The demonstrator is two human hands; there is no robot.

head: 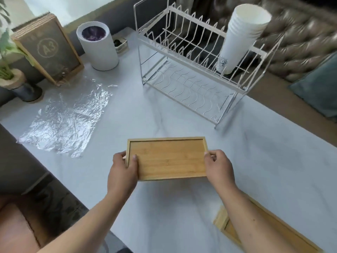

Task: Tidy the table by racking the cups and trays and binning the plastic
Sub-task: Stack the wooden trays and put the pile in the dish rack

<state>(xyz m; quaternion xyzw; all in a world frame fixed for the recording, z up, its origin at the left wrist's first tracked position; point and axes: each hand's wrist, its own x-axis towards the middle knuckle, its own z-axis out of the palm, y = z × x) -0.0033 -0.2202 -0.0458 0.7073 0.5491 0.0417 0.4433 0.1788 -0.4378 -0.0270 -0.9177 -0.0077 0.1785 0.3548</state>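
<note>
A small bamboo tray is held over the middle of the marble table. My left hand grips its left end, thumb on the top face. My right hand grips its right end. A white wire dish rack stands behind it, with a stack of white paper cups upside down at its right end. A crumpled sheet of clear plastic lies flat at the left. A white round bin with a dark liner stands at the back left. A second bamboo tray lies at the bottom right, partly under my right forearm.
A wooden A3 sign leans at the back left, beside a potted plant. A small dish sits behind the bin. A tufted sofa and a blue cushion lie beyond the table's right edge.
</note>
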